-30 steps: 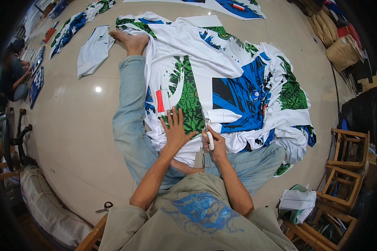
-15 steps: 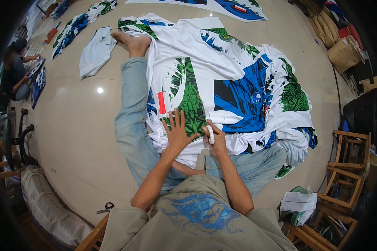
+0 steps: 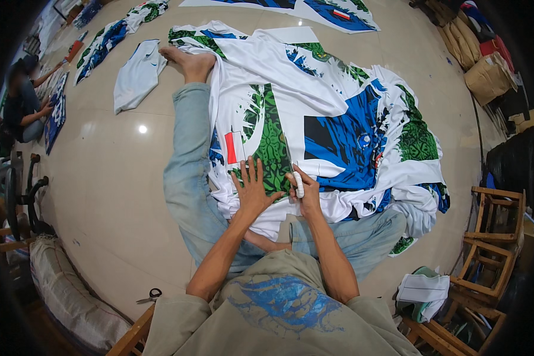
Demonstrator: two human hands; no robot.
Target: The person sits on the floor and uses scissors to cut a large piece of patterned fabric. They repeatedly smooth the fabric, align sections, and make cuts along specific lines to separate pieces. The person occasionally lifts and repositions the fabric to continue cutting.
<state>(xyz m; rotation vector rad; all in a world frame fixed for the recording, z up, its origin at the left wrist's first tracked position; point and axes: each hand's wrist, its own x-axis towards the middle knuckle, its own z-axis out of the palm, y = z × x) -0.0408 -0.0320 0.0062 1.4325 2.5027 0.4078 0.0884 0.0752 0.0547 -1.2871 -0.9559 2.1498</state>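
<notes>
A large printed fabric [image 3: 326,101], white with green, blue and black patterns, lies in folds over the floor and against my legs. My left hand [image 3: 253,188] rests flat on its green patterned strip [image 3: 273,139], fingers spread, just below a small red-and-white patch [image 3: 234,147]. Close by on the right, my right hand [image 3: 305,193] is closed around scissors [image 3: 299,185] with white-wrapped handles. Their narrow blades point away from me along the right edge of the green strip. How far the blades are apart is too small to tell.
Spare scissors [image 3: 149,295] lie on the floor at lower left, near a woven sack [image 3: 71,285]. A pale cut piece [image 3: 137,76] lies beyond my left leg. Another person [image 3: 26,107] sits at far left. Wooden stools [image 3: 486,261] and a paper bag [image 3: 489,76] line the right side.
My hands stay at nearly the same spot on the fabric, the scissors still in my right one. At far left, the other person's arm has reached farther forward.
</notes>
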